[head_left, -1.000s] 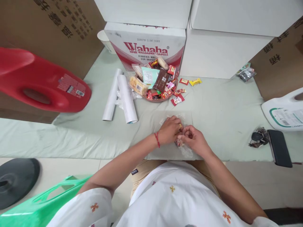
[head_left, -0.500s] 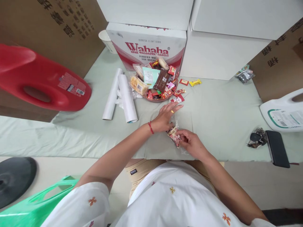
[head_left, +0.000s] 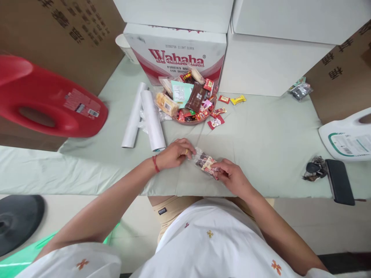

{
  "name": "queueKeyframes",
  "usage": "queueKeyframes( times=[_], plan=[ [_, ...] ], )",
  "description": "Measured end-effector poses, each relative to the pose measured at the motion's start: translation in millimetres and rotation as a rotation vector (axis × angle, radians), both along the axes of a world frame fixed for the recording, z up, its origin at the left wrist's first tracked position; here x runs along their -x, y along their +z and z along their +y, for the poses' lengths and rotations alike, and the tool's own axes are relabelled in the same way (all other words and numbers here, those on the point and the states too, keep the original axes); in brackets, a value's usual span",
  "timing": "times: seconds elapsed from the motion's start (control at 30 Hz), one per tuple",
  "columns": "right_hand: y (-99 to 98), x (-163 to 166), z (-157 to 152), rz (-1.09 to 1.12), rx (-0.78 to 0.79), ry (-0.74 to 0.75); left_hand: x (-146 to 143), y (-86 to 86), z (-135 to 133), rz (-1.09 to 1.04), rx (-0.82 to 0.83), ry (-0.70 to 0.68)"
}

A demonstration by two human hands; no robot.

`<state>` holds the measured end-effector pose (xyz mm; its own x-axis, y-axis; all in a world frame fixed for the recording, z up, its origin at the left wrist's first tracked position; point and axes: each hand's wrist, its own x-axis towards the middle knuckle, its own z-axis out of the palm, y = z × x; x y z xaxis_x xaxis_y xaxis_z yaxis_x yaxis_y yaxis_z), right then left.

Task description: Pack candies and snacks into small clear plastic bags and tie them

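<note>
A small clear plastic bag of wrapped snacks lies on the pale green cloth in front of me. My left hand pinches the bag's left end with closed fingers. My right hand grips the bag's right end, fingers curled round it. Just beyond, a round tray is heaped with wrapped sweets and biscuit packs. A few loose sweets lie beside the tray.
Two white rolls lie left of the tray. A red jug is at the left, a white jug at the right. Keys and a black phone lie right. Cartons, one marked Wahaha, stand behind. A green bag sits lower left.
My left hand had reached forward flat toward the tray, then drew back and closed on the bag's left end. The bag now lies stretched between both hands.
</note>
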<state>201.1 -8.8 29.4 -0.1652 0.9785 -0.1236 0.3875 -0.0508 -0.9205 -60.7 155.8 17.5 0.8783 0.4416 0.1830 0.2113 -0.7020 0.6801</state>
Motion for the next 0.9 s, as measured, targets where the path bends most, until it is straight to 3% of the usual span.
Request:
queueKeyframes(
  times=[0.07, 0.17, 0.27, 0.37, 0.5, 0.63, 0.8, 0.9],
  plan=[
    [0.9, 1.0, -0.6, -0.035, -0.035, 0.009, 3.2, 12.1, -13.7, -0.037, -0.061, 0.155],
    [2.8, 4.8, -1.6, -0.102, -0.074, 0.010, -17.9, 29.4, -46.7, -0.223, -0.109, 0.402],
    [3.5, 9.7, -6.0, -0.217, -0.124, 0.002, -55.2, 23.8, -79.8, -0.356, 0.012, 0.198],
    [1.6, 8.8, -20.1, -0.289, -0.188, 0.016, -79.9, -1.3, -95.9, -0.335, 0.075, 0.162],
    [1.1, -11.9, -51.6, -0.350, -0.308, 0.166, -81.3, -24.1, -95.4, -0.267, 0.121, 0.120],
    [6.9, -47.0, -71.9, -0.414, -0.337, 0.319, -77.3, -23.4, -92.7, -0.188, 0.136, 0.093],
    [1.3, -71.6, -63.1, -0.505, -0.411, 0.040, -79.9, -21.2, -93.5, -0.174, 0.170, 0.099],
    [-8.2, -67.7, -49.9, -0.614, -0.459, 0.139, -79.4, -21.1, -92.7, -0.176, 0.186, 0.096]
  ],
)
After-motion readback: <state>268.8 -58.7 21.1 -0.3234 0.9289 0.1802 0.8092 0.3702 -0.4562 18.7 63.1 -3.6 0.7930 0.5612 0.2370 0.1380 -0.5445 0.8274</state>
